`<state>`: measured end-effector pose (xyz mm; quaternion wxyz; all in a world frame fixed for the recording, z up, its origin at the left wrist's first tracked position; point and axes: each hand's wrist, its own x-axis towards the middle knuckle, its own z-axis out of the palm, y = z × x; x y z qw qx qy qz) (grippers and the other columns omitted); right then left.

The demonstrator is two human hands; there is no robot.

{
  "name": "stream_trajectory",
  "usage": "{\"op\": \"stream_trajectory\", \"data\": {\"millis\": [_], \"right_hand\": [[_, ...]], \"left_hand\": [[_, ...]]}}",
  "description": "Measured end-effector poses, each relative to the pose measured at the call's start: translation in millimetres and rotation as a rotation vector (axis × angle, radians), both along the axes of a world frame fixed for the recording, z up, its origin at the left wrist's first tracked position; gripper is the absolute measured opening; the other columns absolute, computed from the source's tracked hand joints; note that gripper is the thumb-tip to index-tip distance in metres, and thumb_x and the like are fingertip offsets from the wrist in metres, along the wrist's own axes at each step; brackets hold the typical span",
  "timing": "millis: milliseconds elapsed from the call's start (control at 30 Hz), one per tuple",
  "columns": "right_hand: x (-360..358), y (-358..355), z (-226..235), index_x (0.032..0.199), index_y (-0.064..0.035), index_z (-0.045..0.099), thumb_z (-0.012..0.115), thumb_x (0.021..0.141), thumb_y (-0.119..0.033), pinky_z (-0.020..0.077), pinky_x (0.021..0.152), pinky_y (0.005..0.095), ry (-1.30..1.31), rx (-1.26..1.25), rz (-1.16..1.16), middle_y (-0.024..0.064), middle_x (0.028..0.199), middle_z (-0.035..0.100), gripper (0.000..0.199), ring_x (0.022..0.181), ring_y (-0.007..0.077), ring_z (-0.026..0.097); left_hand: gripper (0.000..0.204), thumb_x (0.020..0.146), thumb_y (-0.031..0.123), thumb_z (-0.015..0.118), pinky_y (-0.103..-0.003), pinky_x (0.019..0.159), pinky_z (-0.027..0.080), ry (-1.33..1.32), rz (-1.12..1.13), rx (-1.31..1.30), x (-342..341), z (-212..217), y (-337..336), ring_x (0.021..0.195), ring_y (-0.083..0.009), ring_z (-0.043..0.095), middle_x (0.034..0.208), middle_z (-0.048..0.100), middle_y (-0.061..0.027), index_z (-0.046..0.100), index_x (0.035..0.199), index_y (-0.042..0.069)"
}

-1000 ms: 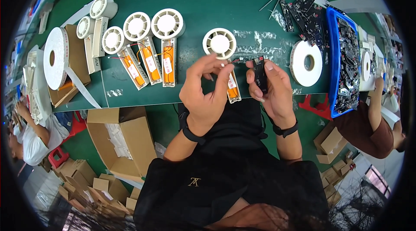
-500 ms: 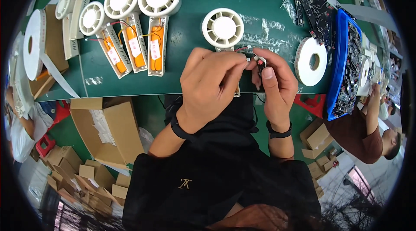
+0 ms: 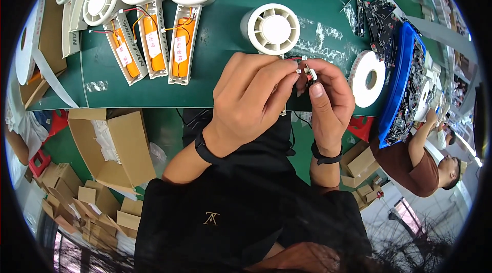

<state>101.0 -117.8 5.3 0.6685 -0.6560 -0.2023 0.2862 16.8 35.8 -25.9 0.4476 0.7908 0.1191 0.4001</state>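
My left hand [image 3: 251, 99] is closed in a pinch on a small white wire connector [image 3: 298, 71]. Close beside it, my right hand [image 3: 330, 100] grips a little circuit board [image 3: 311, 74] with white sockets and a red part between thumb and fingers. The connector and the board are only a short gap apart. Just beyond my hands lies a white handheld fan [image 3: 273, 29], its round grille facing up; most of its handle is hidden under my left hand. Thin red and dark wires [image 3: 293, 59] show between the fan and my fingers.
Several similar fans with orange battery packs [image 3: 152, 42] in open handles lie at the left. To the right are a white tape roll [image 3: 367, 79], loose circuit boards [image 3: 378, 22] and a blue bin [image 3: 393, 88] full of boards. A co-worker [image 3: 417, 165] sits at the right; cardboard boxes [image 3: 110, 150] stand below the table.
The view has shifted slightly, moving the fans at left up and leftward in the picture. In my right hand the circuit board has tilted, showing more of its white sockets. Both grips stay.
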Motion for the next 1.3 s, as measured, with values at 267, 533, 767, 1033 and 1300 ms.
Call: {"op": "stream_trajectory", "data": {"millis": [267,533,767,1033,1300], "right_hand": [[0,4,2,0.136,0.0059,0.064,0.064,0.107,-0.01,0.0509,0.097,0.0296,-0.01,0.045,0.006,0.0129,0.125,0.07,0.033,0.107,0.015,0.064],[10,4,-2,0.131,0.0083,0.067,0.065,0.103,-0.003,0.0501,0.105,0.0356,-0.236,0.056,0.067,0.0199,0.128,0.068,0.031,0.119,0.0247,0.065],[12,5,-5,0.128,0.0084,0.069,0.068,0.099,0.0,0.0497,0.106,0.0367,-0.314,0.031,0.095,0.0208,0.128,0.068,0.03,0.119,0.0272,0.066],[9,6,-4,0.125,0.0076,0.072,0.072,0.097,0.001,0.0509,0.103,0.0358,-0.396,-0.007,0.08,0.0196,0.126,0.069,0.029,0.116,0.0272,0.066],[2,5,3,0.129,0.0071,0.073,0.075,0.096,0.0,0.0517,0.099,0.0326,-0.42,-0.124,0.057,0.0171,0.122,0.07,0.034,0.11,0.0238,0.067]], "left_hand": [[0.019,0.086,-0.002,0.082,-0.033,0.065,0.049,0.031,-0.01,0.035,-1,1,-1,0.076,-0.0217,0.06,0.1,0.064,-0.0077,0.076,0.103,0.005],[0.009,0.096,0.007,0.078,-0.03,0.065,0.042,0.115,-0.003,0.045,-7,4,-2,0.078,-0.018,0.046,0.109,0.04,-0.0082,0.076,0.105,0.007],[0.015,0.092,0.006,0.08,-0.03,0.064,0.043,0.099,0.0,0.017,-5,1,-3,0.082,-0.0195,0.048,0.108,0.042,-0.0085,0.075,0.106,0.008],[0.029,0.078,-0.003,0.083,-0.033,0.062,0.049,0.076,0.006,-0.043,-6,0,-3,0.086,-0.0239,0.057,0.105,0.047,-0.0094,0.073,0.101,0.01],[0.018,0.086,0.002,0.081,-0.033,0.063,0.047,0.084,-0.008,-0.046,-5,-3,-3,0.084,-0.022,0.054,0.107,0.046,-0.0096,0.073,0.101,0.008]]}}
